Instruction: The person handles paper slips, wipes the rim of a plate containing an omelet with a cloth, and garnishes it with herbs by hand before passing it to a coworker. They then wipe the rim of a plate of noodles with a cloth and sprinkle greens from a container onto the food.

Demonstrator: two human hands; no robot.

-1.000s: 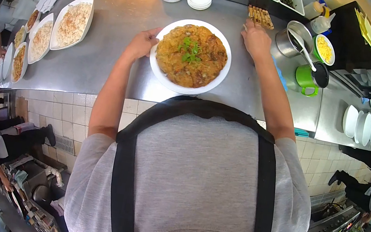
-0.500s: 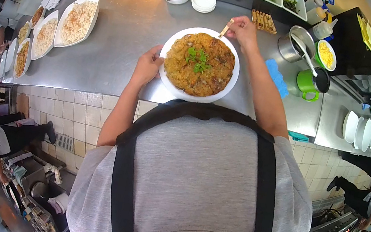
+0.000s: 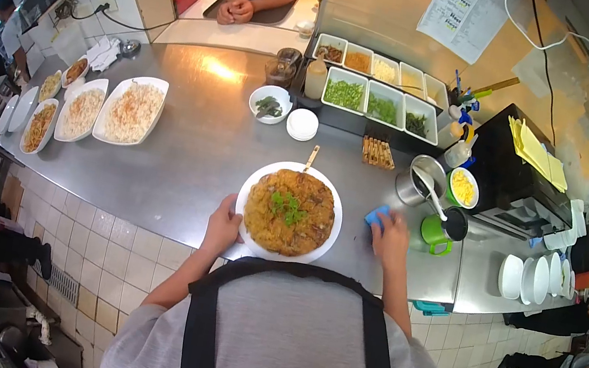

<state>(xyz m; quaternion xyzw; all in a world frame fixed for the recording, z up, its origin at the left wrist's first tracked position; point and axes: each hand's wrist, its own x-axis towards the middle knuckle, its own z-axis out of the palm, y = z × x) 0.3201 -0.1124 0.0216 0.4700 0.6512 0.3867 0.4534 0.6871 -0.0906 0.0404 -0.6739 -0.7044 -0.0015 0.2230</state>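
A round white plate (image 3: 329,247) near the counter's front edge bears a browned round food (image 3: 287,224) topped with green herb leaves (image 3: 288,209). A small wooden clip or stick (image 3: 312,157) stands at the plate's far rim. My left hand (image 3: 223,225) is at the plate's left rim, its fingers closed on it. To the right of the plate, my right hand (image 3: 389,236) is closed on a blue cloth (image 3: 377,215), which lies partly under the fingers on the steel counter (image 3: 181,156).
Dishes of rice (image 3: 131,112) stand at left. Behind are a herb bowl (image 3: 270,105), small white plates (image 3: 302,125) and topping trays (image 3: 344,93). A steel pot (image 3: 417,184) and green mug (image 3: 444,230) stand right. A person's hands (image 3: 236,11) rest across the counter.
My right hand has let go of the wooden piece, now at the plate's rim, and has moved right onto the blue cloth. The view has tilted up, showing a person across the counter.
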